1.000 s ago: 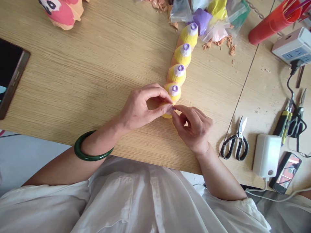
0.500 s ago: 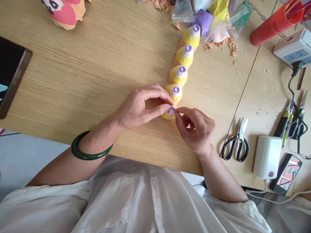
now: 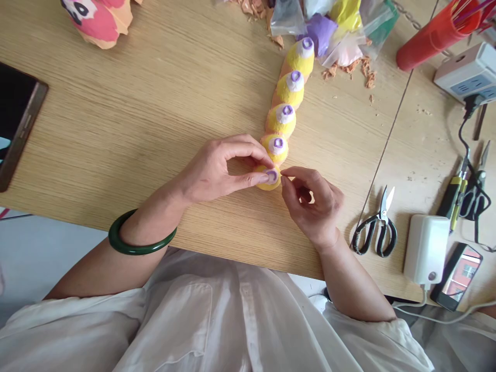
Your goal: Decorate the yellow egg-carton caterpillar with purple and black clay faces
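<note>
A knobbly row of yellow clay mounds (image 3: 276, 124) lies on the table, each mound topped with white and a small purple ring. My left hand (image 3: 222, 170) has its thumb and fingers closed around the nearest mound, the thumb lying against its white top. That mound's purple strip (image 3: 273, 176) curves in an open arc, partly covered by the thumb. Just right of the mound, my right hand (image 3: 313, 201) is pinched, thumb against forefinger. Whatever sits between those fingertips is too small to make out.
Bags of coloured clay, one purple (image 3: 320, 33), lie at the back among orange scraps (image 3: 370, 72). Black-handled scissors (image 3: 377, 225), a white charger box (image 3: 426, 248), a phone (image 3: 457, 276), a power strip (image 3: 467, 72) and a red cup (image 3: 430, 39) stand right. A tablet (image 3: 19, 119) lies left.
My right fingertips have drawn slightly away from the nearest mound. More of its purple strip shows now. The whole view has shifted a little.
</note>
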A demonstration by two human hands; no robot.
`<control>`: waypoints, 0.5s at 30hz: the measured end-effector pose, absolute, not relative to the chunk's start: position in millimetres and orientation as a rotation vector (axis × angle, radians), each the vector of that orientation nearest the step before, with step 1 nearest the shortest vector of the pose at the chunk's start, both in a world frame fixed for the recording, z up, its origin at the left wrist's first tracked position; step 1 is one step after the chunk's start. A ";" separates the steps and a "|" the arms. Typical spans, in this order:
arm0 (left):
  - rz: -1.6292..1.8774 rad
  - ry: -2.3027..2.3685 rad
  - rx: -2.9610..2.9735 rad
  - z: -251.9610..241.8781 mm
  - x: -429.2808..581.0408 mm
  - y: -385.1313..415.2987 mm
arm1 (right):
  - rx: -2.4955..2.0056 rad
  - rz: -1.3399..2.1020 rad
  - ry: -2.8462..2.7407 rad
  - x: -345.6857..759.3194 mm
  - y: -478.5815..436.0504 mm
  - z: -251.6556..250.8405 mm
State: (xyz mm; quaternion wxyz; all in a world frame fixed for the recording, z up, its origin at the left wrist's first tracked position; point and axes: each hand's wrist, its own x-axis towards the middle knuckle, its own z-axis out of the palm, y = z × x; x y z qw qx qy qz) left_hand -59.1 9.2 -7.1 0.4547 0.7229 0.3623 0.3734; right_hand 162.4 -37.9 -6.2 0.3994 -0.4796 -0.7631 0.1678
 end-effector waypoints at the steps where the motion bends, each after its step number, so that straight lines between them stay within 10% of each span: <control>1: 0.918 0.889 1.795 -6.9 -59.5 9.6 | -1.223 0.443 -1.924 163.2 -37.5 -6.1; 15: 0.900 0.919 1.777 -10.5 -58.1 6.3 | -1.257 0.757 -1.855 159.3 -37.2 -4.9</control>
